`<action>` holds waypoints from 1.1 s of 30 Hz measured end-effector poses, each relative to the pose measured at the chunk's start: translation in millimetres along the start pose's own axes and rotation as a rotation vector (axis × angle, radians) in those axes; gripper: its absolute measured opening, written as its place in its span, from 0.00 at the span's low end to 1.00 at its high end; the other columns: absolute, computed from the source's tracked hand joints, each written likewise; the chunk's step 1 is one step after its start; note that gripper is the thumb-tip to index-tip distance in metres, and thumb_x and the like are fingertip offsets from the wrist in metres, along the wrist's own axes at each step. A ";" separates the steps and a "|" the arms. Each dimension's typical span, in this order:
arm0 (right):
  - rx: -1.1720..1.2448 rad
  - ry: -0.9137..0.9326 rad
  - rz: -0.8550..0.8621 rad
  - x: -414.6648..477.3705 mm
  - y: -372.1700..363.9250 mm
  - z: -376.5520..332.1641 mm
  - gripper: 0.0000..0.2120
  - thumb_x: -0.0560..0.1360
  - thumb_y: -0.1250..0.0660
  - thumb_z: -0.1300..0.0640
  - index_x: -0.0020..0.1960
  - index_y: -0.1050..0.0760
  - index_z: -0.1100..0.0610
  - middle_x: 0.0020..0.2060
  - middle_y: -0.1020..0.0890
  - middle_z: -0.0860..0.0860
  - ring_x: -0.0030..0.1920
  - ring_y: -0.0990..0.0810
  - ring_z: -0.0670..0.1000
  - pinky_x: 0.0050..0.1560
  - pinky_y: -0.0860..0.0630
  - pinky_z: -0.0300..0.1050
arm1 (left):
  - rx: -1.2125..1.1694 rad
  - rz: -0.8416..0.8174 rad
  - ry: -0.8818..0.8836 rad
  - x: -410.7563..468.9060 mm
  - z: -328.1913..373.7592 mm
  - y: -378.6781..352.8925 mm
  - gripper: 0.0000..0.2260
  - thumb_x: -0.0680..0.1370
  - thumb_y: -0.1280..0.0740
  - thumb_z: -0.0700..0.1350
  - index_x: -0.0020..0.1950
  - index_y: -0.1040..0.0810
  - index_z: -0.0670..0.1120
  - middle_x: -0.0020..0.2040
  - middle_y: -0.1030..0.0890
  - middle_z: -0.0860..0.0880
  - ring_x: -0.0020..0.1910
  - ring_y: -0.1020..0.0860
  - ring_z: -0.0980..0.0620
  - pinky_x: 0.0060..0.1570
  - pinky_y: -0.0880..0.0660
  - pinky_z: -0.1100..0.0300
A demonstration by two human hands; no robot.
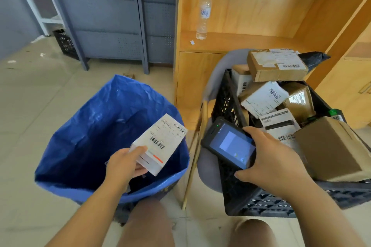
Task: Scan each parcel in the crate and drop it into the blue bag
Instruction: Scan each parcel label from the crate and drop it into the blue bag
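Knees [148,224] at near edge | left hand [122,166] grips white parcel [160,144] directly above blue bag [90,130] mouth, long axis running near-left to far-right, drop is straight down | right hand [275,164] curled round scanner [230,142] over crate [226,100] at right, more parcels [265,98] piled there

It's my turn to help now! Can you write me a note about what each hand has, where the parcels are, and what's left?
Left hand holds a white cardboard parcel, barcode label up, over the open blue plastic bag.
Right hand grips the black handheld scanner, screen lit, at the black plastic crate.
Done: can't tell if this parcel is scanned; the bag's contents are unclear.
Left: drop it in, then scan the brown and white parcels piled in the crate.
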State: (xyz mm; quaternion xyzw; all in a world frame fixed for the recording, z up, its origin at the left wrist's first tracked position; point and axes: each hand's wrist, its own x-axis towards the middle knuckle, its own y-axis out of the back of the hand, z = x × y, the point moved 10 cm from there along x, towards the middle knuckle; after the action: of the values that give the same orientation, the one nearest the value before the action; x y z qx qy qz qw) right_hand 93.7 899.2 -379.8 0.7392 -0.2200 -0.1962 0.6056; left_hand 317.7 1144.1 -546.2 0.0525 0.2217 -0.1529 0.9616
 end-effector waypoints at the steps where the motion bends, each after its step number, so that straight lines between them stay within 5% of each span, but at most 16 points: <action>1: -0.002 0.004 -0.002 2.3 -2.7 -4.1 0.46 0.57 0.25 0.40 0.69 0.44 0.46 0.53 0.26 0.45 0.44 0.30 0.46 0.36 0.35 0.41 | 0.026 0.010 0.007 6.9 -2.9 9.3 0.09 0.74 0.28 0.45 0.50 0.21 0.42 0.49 0.16 0.41 0.44 0.16 0.45 0.37 0.20 0.55; 5: 0.005 0.001 -0.009 7.9 -8.4 -14.7 0.47 0.56 0.25 0.40 0.69 0.44 0.45 0.53 0.27 0.44 0.43 0.33 0.45 0.36 0.35 0.41 | 0.228 0.046 0.142 25.1 -15.5 32.0 0.31 0.76 0.30 0.51 0.73 0.36 0.40 0.69 0.30 0.43 0.61 0.26 0.42 0.53 0.27 0.50; 7: 0.014 0.006 -0.016 8.7 -8.6 -16.3 0.47 0.56 0.24 0.40 0.69 0.44 0.45 0.52 0.27 0.44 0.43 0.33 0.45 0.37 0.34 0.41 | 0.388 -0.010 0.141 26.3 -14.1 28.8 0.19 0.77 0.33 0.54 0.60 0.26 0.41 0.55 0.24 0.41 0.51 0.25 0.43 0.49 0.30 0.52; 8: 0.018 0.006 -0.021 8.6 -8.2 -15.4 0.47 0.56 0.24 0.40 0.69 0.44 0.45 0.52 0.27 0.44 0.44 0.32 0.45 0.37 0.33 0.41 | 0.431 -0.031 0.138 25.5 -13.2 25.1 0.13 0.77 0.33 0.54 0.47 0.25 0.44 0.44 0.26 0.43 0.43 0.26 0.45 0.46 0.32 0.54; 10: 0.023 -0.007 -0.025 7.6 -5.8 -9.4 0.46 0.57 0.25 0.41 0.68 0.44 0.45 0.53 0.27 0.44 0.45 0.29 0.46 0.37 0.33 0.41 | 0.494 -0.080 0.107 23.4 -8.6 11.6 0.14 0.78 0.34 0.52 0.38 0.31 0.46 0.38 0.29 0.46 0.40 0.29 0.47 0.44 0.33 0.54; 16: -0.005 -0.095 0.023 -4.3 14.8 26.5 0.47 0.56 0.26 0.39 0.69 0.44 0.45 0.51 0.28 0.43 0.44 0.29 0.47 0.35 0.32 0.42 | 0.552 -0.298 -0.047 -7.3 31.3 -64.6 0.12 0.77 0.34 0.52 0.46 0.24 0.42 0.46 0.20 0.50 0.44 0.20 0.49 0.49 0.25 0.52; 19: 0.001 -0.137 0.079 -17.6 32.0 52.4 0.47 0.56 0.26 0.38 0.69 0.43 0.46 0.53 0.27 0.44 0.47 0.26 0.49 0.39 0.27 0.44 | 0.591 -0.349 -0.213 -25.3 64.4 -107.1 0.09 0.75 0.32 0.55 0.47 0.20 0.50 0.46 0.19 0.53 0.47 0.19 0.53 0.54 0.24 0.51; 25: 0.016 -0.263 0.222 -56.8 70.8 119.4 0.45 0.54 0.25 0.40 0.67 0.42 0.44 0.52 0.26 0.44 0.45 0.27 0.48 0.37 0.27 0.45 | 0.637 -0.515 -0.505 -76.1 117.8 -214.6 0.08 0.73 0.31 0.60 0.46 0.21 0.59 0.43 0.17 0.57 0.43 0.20 0.62 0.40 0.28 0.62; 29: 0.019 -0.374 0.301 -86.6 90.8 169.1 0.45 0.53 0.26 0.40 0.65 0.43 0.41 0.47 0.29 0.42 0.43 0.28 0.47 0.38 0.29 0.44 | 0.625 -0.600 -0.625 -107.1 130.8 -291.4 0.07 0.72 0.30 0.59 0.45 0.21 0.57 0.43 0.18 0.55 0.44 0.20 0.57 0.42 0.25 0.58; 33: 0.078 -0.482 0.401 -115.0 104.3 214.7 0.41 0.52 0.28 0.41 0.62 0.41 0.40 0.44 0.29 0.41 0.39 0.27 0.47 0.36 0.25 0.46 | 0.689 -0.690 -0.709 -136.5 121.4 -370.4 0.12 0.73 0.31 0.60 0.51 0.24 0.57 0.48 0.21 0.59 0.45 0.23 0.61 0.38 0.31 0.65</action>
State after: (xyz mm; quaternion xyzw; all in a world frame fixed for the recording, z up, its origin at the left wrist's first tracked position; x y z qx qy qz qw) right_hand -129.9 772.5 -315.4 0.6362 -0.5058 -0.2338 0.5337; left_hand 133.3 809.6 -389.3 0.2318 -0.1707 -0.5275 0.7993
